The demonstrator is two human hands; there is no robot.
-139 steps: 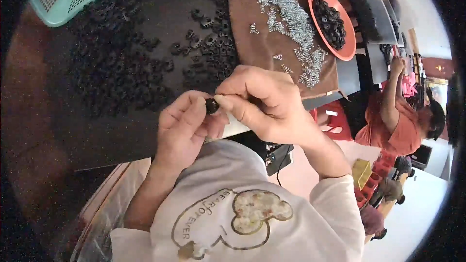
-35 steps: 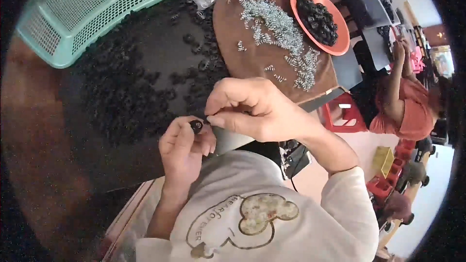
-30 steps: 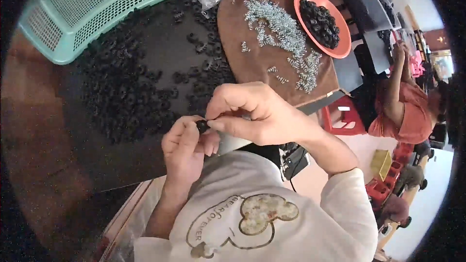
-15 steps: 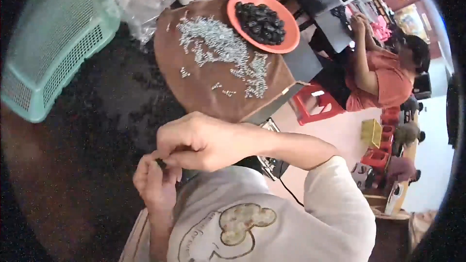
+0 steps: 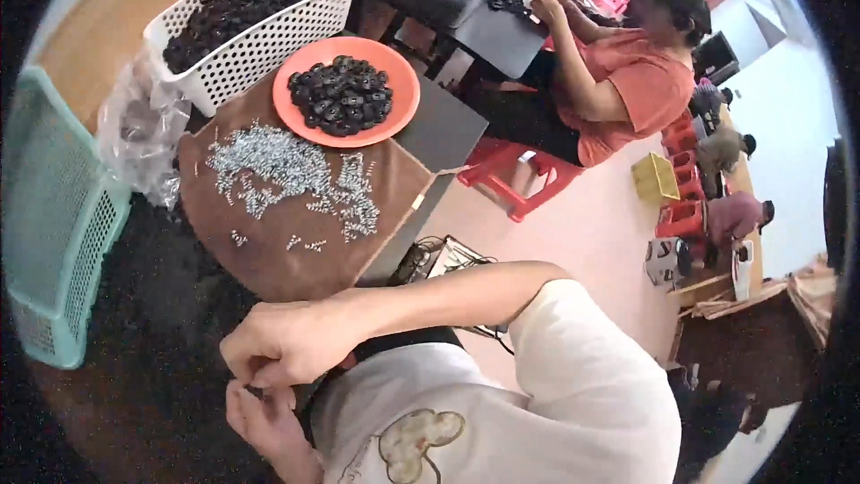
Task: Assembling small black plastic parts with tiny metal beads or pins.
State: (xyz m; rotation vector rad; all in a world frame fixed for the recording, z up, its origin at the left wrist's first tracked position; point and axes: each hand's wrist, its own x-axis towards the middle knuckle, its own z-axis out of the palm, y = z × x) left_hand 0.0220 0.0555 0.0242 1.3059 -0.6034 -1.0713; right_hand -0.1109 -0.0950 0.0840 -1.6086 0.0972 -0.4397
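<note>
My right hand [image 5: 291, 343] is closed, its thumb and fingers pinched together just above my left hand [image 5: 269, 426]. The left fingers are also closed, around a small black piece [image 5: 254, 391] that is mostly hidden between the two hands. What the right fingertips grip, if anything, is covered by the hand itself. Beyond the hands lies a brown cloth [image 5: 260, 255] with many small silvery springs [image 5: 278, 161] heaped and scattered on it. An orange-red plate [image 5: 408, 99] piled with small black ring-like parts [image 5: 340, 97] stands at the cloth's far edge.
A white perforated basket [image 5: 269, 31] full of black parts stands at the back. Beside it are a crumpled plastic bag [image 5: 143, 130] and a green basket [image 5: 67, 242]. A grey bin [image 5: 448, 0] is farther off. A co-worker [image 5: 618, 81] sits on a red stool [image 5: 524, 175].
My view has swung, so the cloth, plate and baskets appear farther left and lower. Both hands stay together, and the black piece between them shows less than before.
</note>
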